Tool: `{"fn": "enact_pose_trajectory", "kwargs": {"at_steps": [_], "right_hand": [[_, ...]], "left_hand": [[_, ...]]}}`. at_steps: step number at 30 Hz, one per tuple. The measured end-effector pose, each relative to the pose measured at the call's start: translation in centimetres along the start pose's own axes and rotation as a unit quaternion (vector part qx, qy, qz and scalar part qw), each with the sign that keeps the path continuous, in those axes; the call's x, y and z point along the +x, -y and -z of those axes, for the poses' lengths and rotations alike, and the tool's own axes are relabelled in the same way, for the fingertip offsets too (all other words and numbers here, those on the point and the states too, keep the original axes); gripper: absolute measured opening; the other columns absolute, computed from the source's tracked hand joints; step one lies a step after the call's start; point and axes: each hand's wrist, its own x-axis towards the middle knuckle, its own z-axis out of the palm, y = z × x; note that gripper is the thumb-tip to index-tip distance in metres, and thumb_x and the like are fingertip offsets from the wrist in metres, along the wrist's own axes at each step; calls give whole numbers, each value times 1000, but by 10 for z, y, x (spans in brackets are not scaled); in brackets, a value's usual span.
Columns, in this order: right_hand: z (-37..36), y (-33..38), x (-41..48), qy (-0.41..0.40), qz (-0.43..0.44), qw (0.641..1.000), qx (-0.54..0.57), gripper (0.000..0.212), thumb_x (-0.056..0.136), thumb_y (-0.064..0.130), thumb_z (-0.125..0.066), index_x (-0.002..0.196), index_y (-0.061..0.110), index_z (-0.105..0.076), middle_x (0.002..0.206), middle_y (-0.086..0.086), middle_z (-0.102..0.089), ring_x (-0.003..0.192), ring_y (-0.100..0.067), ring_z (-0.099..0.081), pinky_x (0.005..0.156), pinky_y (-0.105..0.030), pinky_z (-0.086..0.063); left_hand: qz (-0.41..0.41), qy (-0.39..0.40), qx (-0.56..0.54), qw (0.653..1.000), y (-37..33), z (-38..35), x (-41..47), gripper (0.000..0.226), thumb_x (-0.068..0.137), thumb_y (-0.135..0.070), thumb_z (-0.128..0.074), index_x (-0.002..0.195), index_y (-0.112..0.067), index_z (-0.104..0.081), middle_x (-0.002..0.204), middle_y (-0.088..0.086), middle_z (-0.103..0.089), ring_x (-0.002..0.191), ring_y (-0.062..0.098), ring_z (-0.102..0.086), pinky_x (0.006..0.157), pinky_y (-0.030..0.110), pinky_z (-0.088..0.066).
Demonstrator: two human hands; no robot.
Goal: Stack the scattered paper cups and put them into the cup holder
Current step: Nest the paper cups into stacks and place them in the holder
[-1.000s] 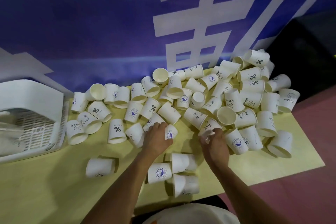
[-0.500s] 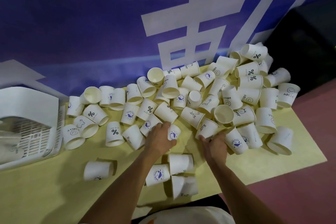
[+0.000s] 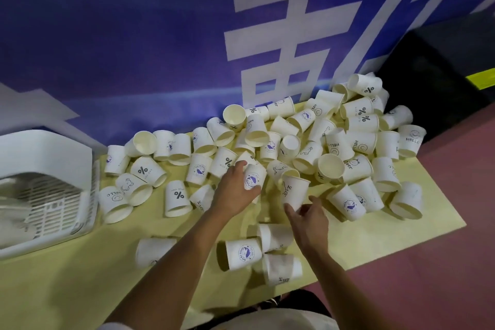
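Note:
Several white printed paper cups [image 3: 334, 142] lie scattered in a heap across a yellow table [image 3: 67, 276], against a blue banner. My left hand [image 3: 235, 190] grips one cup with a round blue logo [image 3: 253, 178] near the middle of the heap. My right hand [image 3: 308, 220] holds the base of an upright cup marked "Hi" [image 3: 294, 190] between thumb and fingers. Three more cups [image 3: 267, 249] lie on their sides close to me, between my forearms. The white cup holder [image 3: 40, 182] stands at the table's left end.
A lone cup [image 3: 152, 249] lies left of my left forearm. The table's right edge drops to a reddish floor [image 3: 442, 262]. A dark object [image 3: 442, 61] stands at the far right behind the heap.
My left hand has lifted the blue-logo cup slightly forward. My right hand has drawn the "Hi" cup out of the heap and stood it upright.

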Motion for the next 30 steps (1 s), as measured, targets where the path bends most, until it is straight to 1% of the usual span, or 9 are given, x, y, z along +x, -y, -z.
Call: {"fn": "enact_pose_trajectory", "kwargs": {"at_steps": [4,9,12,15,19,22,23,27,30], "right_hand": [[-20,23,-20,23,43,998,26,74,82,41,-75,141,11,-42,96,3,-64,89,-14,-62,77,-30,-47],[-58,58,-43,66,106,992,35,67,79,41,-77,135,19,-48,100,3,-67,89,-10,-64,78,-32,-53],[-80,77,-57,102,136,985,38,59,78,38,-78,127,24,-49,100,8,-66,87,-2,-63,74,-30,-54],[-104,99,-71,149,158,975,41,61,80,35,-77,131,24,-46,104,8,-64,90,-5,-64,75,-30,-55],[-135,125,-91,198,209,957,21,51,82,31,-77,124,30,-47,102,15,-62,88,1,-62,65,-13,-49],[-159,137,-104,220,234,947,7,62,80,37,-78,132,27,-45,110,10,-63,94,-8,-62,78,-29,-54],[-167,142,-109,227,240,944,2,61,80,35,-78,131,26,-46,110,10,-62,94,-9,-62,78,-29,-52],[-198,155,-131,246,257,935,-1,59,74,41,-75,125,29,-47,107,11,-65,95,-8,-62,78,-33,-53],[-220,161,-145,256,277,926,-11,59,75,41,-75,125,29,-48,108,8,-64,97,-10,-62,81,-35,-53]], "left_hand": [[5,-20,-31,999,18,30,-12,77,82,-34,-72,146,-19,-32,132,13,-50,117,31,-54,93,38,-45],[34,-61,-77,995,56,77,-30,85,79,-29,-74,149,-26,-27,136,9,-44,123,28,-48,101,40,-44],[42,-90,-97,990,79,107,-44,81,75,-26,-76,143,-33,-33,128,7,-42,111,26,-54,91,34,-47],[61,-120,-104,985,106,135,-59,75,75,-24,-76,138,-34,-37,123,5,-38,94,24,-55,81,25,-43],[93,-154,-110,978,139,169,-77,72,75,-23,-76,135,-29,-39,122,-1,-35,100,18,-46,83,24,-37],[107,-189,-135,967,165,191,-91,69,71,-25,-79,128,-24,-39,123,2,-43,104,20,-48,87,30,-43],[112,-199,-142,963,175,196,-95,67,70,-25,-80,123,-23,-39,121,3,-47,105,23,-51,86,33,-46],[145,-226,-161,950,211,216,-116,60,67,-29,-83,103,-24,-35,103,2,-54,91,21,-58,63,30,-44],[164,-248,-168,940,234,228,-129,56,68,-29,-82,97,-22,-35,92,1,-56,77,19,-58,54,27,-39]]}}
